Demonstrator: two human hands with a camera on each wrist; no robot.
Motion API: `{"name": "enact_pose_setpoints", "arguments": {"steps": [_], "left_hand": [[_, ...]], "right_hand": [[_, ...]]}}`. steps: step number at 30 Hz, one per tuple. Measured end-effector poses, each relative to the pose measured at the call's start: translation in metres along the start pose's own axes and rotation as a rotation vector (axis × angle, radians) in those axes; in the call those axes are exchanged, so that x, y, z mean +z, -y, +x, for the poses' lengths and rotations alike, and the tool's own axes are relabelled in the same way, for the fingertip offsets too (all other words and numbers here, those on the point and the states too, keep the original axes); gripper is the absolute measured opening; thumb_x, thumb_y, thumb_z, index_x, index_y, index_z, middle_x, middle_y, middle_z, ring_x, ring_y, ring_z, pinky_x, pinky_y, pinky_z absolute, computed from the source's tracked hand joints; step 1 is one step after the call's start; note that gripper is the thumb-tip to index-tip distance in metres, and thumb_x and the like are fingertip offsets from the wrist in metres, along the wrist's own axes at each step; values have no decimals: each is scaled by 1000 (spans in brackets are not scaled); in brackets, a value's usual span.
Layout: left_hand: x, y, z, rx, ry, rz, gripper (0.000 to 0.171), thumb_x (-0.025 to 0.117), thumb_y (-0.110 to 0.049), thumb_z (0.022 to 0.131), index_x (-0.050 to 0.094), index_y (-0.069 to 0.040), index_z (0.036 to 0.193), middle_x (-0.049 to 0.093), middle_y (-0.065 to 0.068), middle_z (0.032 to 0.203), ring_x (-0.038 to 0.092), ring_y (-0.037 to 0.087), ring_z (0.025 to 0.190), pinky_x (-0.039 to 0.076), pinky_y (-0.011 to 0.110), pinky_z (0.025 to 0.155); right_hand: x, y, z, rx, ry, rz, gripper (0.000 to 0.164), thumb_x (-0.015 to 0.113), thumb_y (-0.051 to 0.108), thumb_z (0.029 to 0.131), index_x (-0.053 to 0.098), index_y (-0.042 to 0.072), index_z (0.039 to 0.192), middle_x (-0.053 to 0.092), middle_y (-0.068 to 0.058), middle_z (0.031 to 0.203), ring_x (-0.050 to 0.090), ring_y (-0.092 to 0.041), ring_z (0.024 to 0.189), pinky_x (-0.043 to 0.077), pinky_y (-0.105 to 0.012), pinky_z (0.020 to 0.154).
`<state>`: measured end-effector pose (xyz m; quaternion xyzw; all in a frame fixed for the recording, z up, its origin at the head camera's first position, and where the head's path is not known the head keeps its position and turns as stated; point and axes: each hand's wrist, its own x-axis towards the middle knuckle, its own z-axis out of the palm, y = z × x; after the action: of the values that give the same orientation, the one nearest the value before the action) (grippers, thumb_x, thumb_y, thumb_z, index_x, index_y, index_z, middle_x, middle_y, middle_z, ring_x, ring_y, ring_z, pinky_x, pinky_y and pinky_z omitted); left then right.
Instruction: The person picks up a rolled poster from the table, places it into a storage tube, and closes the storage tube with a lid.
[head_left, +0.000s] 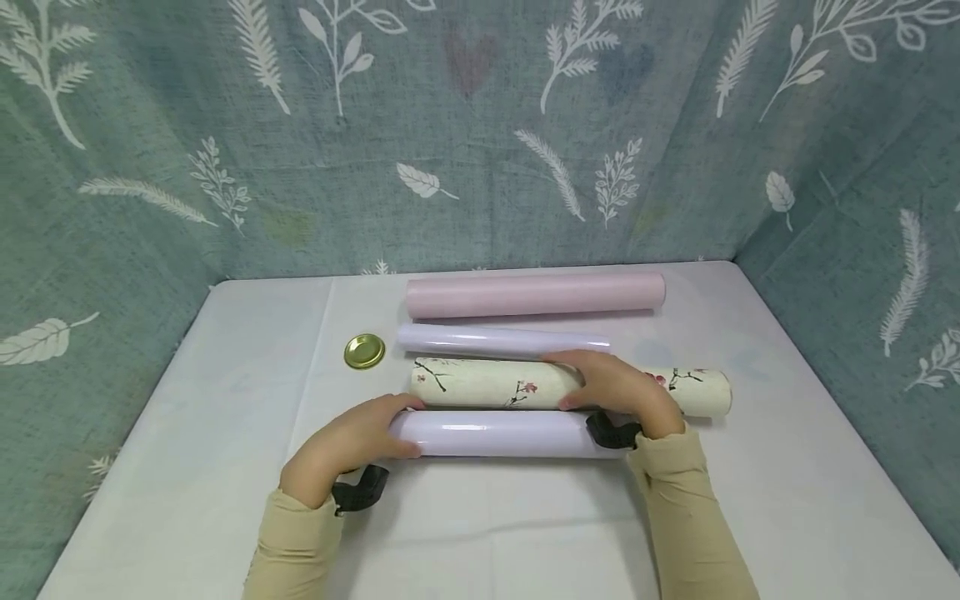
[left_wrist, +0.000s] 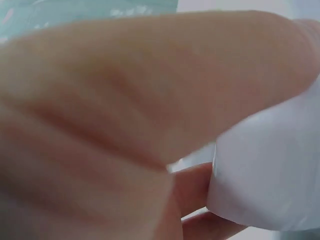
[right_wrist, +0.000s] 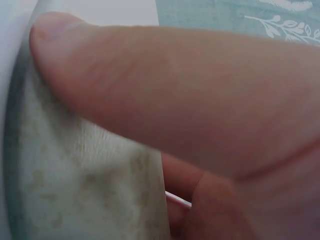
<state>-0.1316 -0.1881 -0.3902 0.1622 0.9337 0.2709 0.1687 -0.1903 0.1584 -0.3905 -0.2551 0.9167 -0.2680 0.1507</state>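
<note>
My left hand [head_left: 352, 440] grips the left end of a thick, glossy white roll [head_left: 502, 433], the nearest of several rolls lying side by side. In the left wrist view the thumb crosses one side of that white roll [left_wrist: 265, 170], with fingers round the far side. Just behind it lies a cream roll with a blossom-branch print [head_left: 480, 385]. My right hand [head_left: 615, 387] holds this cream roll right of its middle, fingers over the back and thumb on the near side. The right wrist view shows the thumb along the cream roll [right_wrist: 100, 185].
Farther back lie a thinner glossy white roll [head_left: 487, 339] and, near the table's rear edge, a long pink roll [head_left: 532, 296]. A round gold lid [head_left: 364, 351] lies left of them. Leaf-patterned cloth [head_left: 480, 167] hangs round the white table [head_left: 247, 358].
</note>
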Motion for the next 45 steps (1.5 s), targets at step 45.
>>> {"name": "enact_pose_setpoints", "arguments": {"steps": [45], "left_hand": [[-67, 92, -66, -52, -507, -990, 39, 51, -27, 91, 40, -6, 122, 47, 7, 90, 48, 11, 58, 41, 20, 48]], "right_hand": [[27, 27, 25, -45, -201, -318, 75, 79, 42, 57, 50, 25, 124, 58, 4, 102, 52, -14, 89, 42, -34, 71]]}}
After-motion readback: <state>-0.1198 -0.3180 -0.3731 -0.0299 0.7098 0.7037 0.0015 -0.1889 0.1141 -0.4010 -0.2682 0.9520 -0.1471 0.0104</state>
